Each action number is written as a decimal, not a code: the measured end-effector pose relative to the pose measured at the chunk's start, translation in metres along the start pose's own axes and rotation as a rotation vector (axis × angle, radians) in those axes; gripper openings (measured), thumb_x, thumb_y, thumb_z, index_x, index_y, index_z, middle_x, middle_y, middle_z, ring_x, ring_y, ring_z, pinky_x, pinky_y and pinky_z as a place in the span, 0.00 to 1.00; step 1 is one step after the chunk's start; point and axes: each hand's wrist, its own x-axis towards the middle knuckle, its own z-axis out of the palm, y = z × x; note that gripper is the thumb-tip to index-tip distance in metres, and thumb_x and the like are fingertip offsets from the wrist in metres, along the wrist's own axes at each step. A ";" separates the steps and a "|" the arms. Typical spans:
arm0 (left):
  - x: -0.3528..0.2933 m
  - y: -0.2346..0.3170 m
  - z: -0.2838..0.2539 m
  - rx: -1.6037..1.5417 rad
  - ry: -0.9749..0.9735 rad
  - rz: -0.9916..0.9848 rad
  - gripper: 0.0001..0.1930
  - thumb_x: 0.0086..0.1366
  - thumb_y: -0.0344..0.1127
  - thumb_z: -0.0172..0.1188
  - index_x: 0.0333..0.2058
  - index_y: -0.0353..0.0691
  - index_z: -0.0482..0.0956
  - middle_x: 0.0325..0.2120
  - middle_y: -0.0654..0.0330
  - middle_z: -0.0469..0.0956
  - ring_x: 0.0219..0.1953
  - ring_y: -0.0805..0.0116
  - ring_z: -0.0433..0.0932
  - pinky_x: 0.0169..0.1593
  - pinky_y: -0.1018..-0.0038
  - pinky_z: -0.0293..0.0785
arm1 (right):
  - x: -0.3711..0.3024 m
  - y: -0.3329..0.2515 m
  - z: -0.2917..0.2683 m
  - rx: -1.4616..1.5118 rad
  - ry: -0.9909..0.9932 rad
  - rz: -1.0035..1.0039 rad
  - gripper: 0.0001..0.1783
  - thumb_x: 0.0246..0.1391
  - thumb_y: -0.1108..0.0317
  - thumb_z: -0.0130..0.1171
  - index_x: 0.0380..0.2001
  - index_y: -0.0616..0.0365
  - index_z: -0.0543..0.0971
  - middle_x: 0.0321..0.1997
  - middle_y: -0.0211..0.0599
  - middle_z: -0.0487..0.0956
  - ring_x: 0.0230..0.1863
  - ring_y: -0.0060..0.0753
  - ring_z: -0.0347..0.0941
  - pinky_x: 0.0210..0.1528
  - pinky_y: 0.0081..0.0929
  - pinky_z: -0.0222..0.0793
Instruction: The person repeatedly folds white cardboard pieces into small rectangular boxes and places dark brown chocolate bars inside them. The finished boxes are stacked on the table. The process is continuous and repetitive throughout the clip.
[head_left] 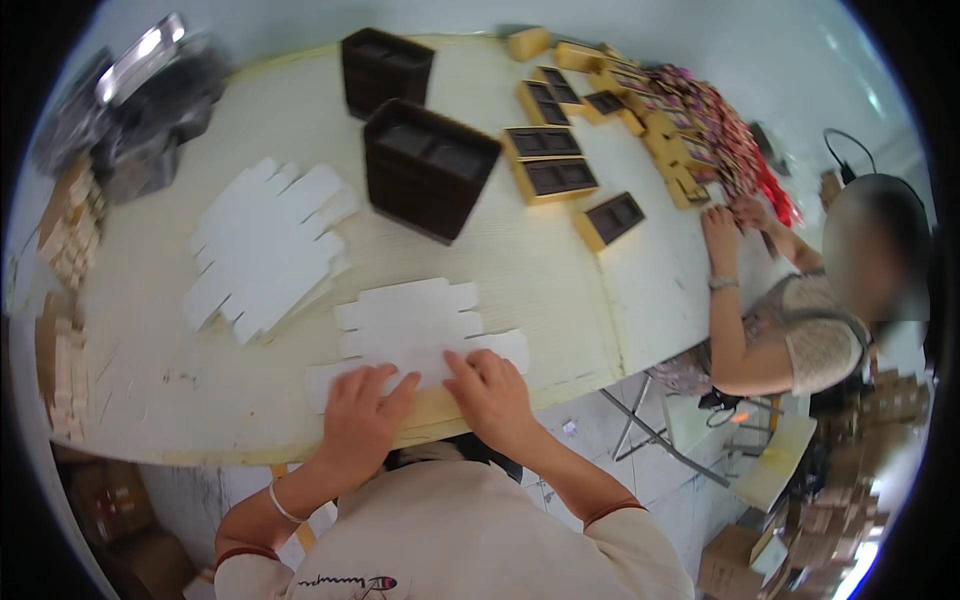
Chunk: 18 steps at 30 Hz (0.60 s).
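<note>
A flat white carton blank (410, 315) with cut side flaps lies in front of me at the near table edge. My left hand (365, 415) bends its fingers over the blank's near left part, thumb turned inward. On the near right part, my right hand (490, 395) holds on in the same way, fingers curled and slightly blurred. A yellowish strip shows between my hands; I cannot tell whether it is carton or table edge. To the left lies a loose pile of similar white blanks (265, 245).
Two stacks of dark brown plastic trays (425, 170) (387, 70) stand beyond the blank. Gold boxes with dark inserts (555, 178) spread to the right, near heaped wrapped packets (715, 125). A co-worker's hands (735, 225) work there. Clear plastic packaging (150, 110) lies far left.
</note>
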 end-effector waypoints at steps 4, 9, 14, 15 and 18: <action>-0.002 0.001 0.001 -0.021 -0.074 0.104 0.18 0.50 0.36 0.66 0.42 0.41 0.79 0.38 0.59 0.72 0.40 0.59 0.72 0.42 0.63 0.68 | -0.012 0.009 -0.004 -0.076 0.070 -0.282 0.20 0.49 0.67 0.62 0.47 0.59 0.76 0.49 0.40 0.73 0.49 0.40 0.70 0.50 0.37 0.67; -0.017 0.017 -0.013 0.123 -0.080 0.222 0.20 0.52 0.38 0.64 0.44 0.39 0.78 0.38 0.61 0.73 0.38 0.64 0.72 0.40 0.67 0.69 | -0.042 0.006 -0.006 -0.151 -0.023 -0.405 0.18 0.52 0.64 0.61 0.46 0.58 0.78 0.49 0.36 0.73 0.51 0.33 0.69 0.51 0.33 0.65; -0.015 0.005 -0.007 -0.111 -0.072 0.163 0.11 0.50 0.30 0.60 0.35 0.40 0.79 0.31 0.61 0.74 0.33 0.63 0.74 0.35 0.69 0.70 | -0.029 -0.005 -0.014 -0.082 -0.061 -0.439 0.23 0.38 0.71 0.56 0.42 0.65 0.77 0.34 0.34 0.70 0.35 0.32 0.68 0.36 0.27 0.67; -0.008 0.004 -0.008 -0.136 -0.054 0.153 0.10 0.49 0.29 0.59 0.33 0.40 0.78 0.29 0.61 0.75 0.32 0.62 0.74 0.34 0.69 0.69 | -0.027 -0.002 -0.016 -0.087 -0.083 -0.419 0.20 0.37 0.70 0.57 0.38 0.64 0.77 0.33 0.35 0.70 0.35 0.34 0.68 0.35 0.29 0.67; -0.004 -0.001 -0.007 -0.177 -0.073 0.062 0.04 0.51 0.30 0.63 0.27 0.40 0.77 0.28 0.62 0.75 0.32 0.62 0.72 0.36 0.68 0.67 | -0.016 -0.004 -0.015 -0.002 -0.180 -0.265 0.12 0.38 0.71 0.57 0.31 0.60 0.76 0.32 0.38 0.71 0.33 0.40 0.70 0.33 0.33 0.68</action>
